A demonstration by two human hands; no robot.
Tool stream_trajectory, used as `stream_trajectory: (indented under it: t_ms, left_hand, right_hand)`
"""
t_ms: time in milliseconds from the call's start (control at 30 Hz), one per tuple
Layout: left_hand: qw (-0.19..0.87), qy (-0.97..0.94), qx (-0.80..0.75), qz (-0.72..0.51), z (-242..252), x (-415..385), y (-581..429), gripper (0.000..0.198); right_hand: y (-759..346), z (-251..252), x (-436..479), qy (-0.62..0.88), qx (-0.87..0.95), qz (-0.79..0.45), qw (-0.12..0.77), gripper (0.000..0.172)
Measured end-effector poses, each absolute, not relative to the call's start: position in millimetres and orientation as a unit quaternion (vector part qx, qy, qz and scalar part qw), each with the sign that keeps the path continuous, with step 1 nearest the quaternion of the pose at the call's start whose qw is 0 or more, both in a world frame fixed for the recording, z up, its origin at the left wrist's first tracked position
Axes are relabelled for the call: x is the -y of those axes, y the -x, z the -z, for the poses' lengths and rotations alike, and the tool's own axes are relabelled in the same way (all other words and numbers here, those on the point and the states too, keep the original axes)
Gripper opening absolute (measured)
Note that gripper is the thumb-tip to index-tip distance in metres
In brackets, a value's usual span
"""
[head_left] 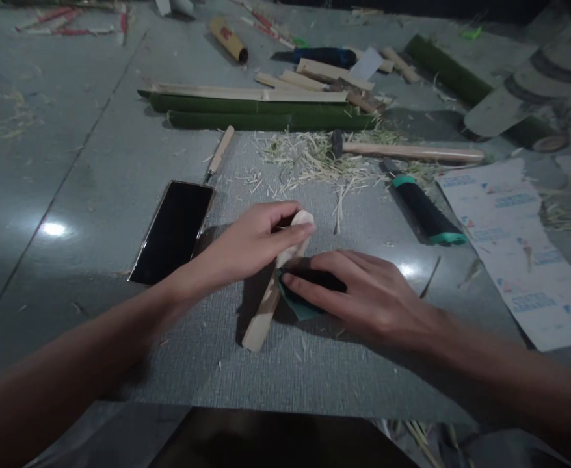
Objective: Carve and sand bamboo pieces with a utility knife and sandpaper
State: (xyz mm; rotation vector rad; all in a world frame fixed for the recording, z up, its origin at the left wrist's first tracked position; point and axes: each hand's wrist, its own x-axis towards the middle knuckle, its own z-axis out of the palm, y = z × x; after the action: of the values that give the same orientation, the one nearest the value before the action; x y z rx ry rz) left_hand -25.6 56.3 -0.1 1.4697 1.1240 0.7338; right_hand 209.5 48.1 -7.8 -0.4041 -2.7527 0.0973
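Observation:
A pale strip of wood or bamboo (264,320) slants across the grey table in front of me, its rounded end pointing away. My left hand (261,237) grips that far end between thumb and fingers. Folded dark green sandpaper (305,307) is pinched in my right hand (363,286) and pressed against the strip's right side near its middle. My fingers hide part of the sheet and of the strip. Left of my left hand lies a phone (172,233) with a dark screen.
A small wooden-handled tool (221,153) lies beyond the phone. Green bamboo lengths (266,121), shavings (309,156), a hammer (412,152) and a black-and-teal handled knife (424,208) lie farther back. Printed paper (524,260) is at right. The table's near edge (266,409) runs before my lap.

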Motion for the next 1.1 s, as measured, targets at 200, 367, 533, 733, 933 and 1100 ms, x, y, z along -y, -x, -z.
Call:
stream_trajectory:
  t_ms: [200,367,533,733,933,1100]
  left_hand:
    - [0.507,-0.615,-0.46,-0.392,9.7,-54.8,16.3,0.04]
    - [0.498,-0.628,-0.436,-0.409,14.0,-53.0,14.9,0.041]
    - [0.495,-0.642,-0.425,-0.403,13.2,-50.9,13.4,0.039]
    - [0.53,-0.599,-0.449,-0.398,13.0,-47.0,8.6,0.039]
    - [0.523,-0.612,-0.444,-0.393,12.1,-45.6,7.7,0.038]
    - [0.526,-0.612,-0.445,-0.388,11.4,-46.1,7.4,0.04]
  right_hand:
    - [-213.6,4.9,-47.5,0.188,0.961,-0.012,0.202,0.036]
    - [-208.7,4.7,-40.9,0.117,0.973,-0.059,0.188,0.032]
    - [-209.6,-1.3,-49.0,0.116,0.974,-0.028,0.191,0.026]
    - [-209.2,-1.3,-47.7,0.133,0.97,-0.058,0.194,0.023]
    - [-208.5,-3.4,-47.7,0.133,0.97,-0.031,0.203,0.022]
    - [-209.0,-3.3,-43.6,0.094,0.976,-0.069,0.185,0.026]
